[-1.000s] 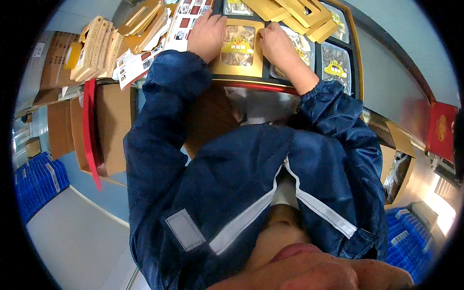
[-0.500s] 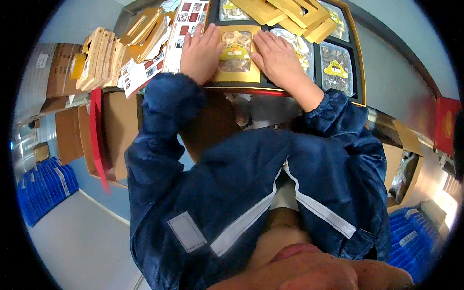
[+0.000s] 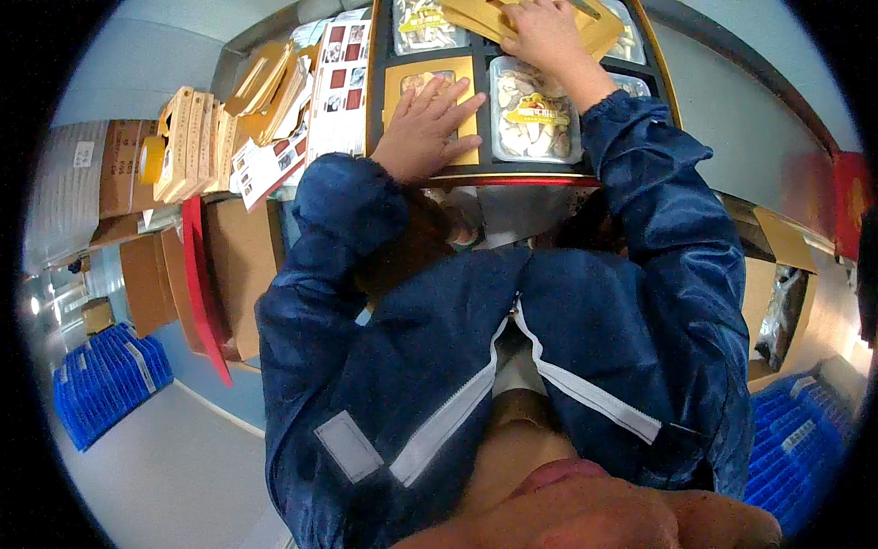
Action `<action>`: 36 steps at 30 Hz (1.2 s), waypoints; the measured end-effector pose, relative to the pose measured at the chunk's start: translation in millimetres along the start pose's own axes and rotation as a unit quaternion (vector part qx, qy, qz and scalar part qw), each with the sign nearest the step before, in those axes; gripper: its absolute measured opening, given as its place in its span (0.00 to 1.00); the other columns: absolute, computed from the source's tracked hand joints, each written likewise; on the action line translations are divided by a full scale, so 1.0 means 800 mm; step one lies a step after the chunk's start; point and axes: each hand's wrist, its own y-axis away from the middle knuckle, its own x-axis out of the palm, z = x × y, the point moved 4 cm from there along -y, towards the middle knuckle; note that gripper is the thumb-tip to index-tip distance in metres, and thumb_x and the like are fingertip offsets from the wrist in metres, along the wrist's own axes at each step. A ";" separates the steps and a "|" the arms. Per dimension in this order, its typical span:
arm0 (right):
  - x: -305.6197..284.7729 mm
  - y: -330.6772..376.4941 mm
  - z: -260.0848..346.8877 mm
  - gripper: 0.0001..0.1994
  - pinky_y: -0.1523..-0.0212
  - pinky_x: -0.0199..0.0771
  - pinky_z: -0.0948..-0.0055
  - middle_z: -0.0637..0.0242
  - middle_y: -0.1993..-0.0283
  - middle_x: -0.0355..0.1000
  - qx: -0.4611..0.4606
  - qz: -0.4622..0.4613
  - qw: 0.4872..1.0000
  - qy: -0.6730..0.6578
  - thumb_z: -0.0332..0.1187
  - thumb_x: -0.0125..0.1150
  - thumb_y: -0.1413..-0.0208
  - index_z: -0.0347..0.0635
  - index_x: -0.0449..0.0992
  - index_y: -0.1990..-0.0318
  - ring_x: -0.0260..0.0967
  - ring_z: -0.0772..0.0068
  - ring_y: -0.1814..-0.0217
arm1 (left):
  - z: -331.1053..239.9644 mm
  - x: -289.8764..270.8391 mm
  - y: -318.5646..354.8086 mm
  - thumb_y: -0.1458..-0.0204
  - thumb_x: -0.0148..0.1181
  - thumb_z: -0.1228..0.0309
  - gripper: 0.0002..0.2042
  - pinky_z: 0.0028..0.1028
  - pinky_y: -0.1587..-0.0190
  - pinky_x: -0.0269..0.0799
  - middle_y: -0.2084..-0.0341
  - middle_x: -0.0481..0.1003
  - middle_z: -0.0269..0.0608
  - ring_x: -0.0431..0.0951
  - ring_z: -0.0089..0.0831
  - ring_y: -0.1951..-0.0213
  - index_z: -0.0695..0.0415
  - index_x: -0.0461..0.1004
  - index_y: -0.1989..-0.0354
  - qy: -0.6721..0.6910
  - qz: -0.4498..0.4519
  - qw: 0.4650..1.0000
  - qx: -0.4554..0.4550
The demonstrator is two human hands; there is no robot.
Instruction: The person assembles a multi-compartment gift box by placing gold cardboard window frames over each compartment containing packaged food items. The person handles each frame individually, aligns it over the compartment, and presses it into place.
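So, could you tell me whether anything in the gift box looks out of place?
Loose gold card pieces lie askew across the box's far compartments, under the right hand. The left hand lies flat on a gold-framed pack.

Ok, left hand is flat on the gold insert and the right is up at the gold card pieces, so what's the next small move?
Probably lift one gold card piece with the right hand and bring it toward the tray, since the left hand lies flat on the gold insert, apparently steadying it, and the right rests on the pile.
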 end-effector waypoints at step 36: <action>-0.110 0.193 0.049 0.15 0.59 0.78 0.59 0.61 0.67 0.77 -0.082 0.027 0.982 -0.165 0.40 0.71 0.52 0.45 0.83 0.58 0.73 0.55 0.59 | -0.113 -0.129 0.049 0.47 0.68 0.65 0.29 0.38 0.54 0.76 0.59 0.79 0.53 0.79 0.46 0.55 0.60 0.67 0.38 0.154 -0.149 0.940 -0.265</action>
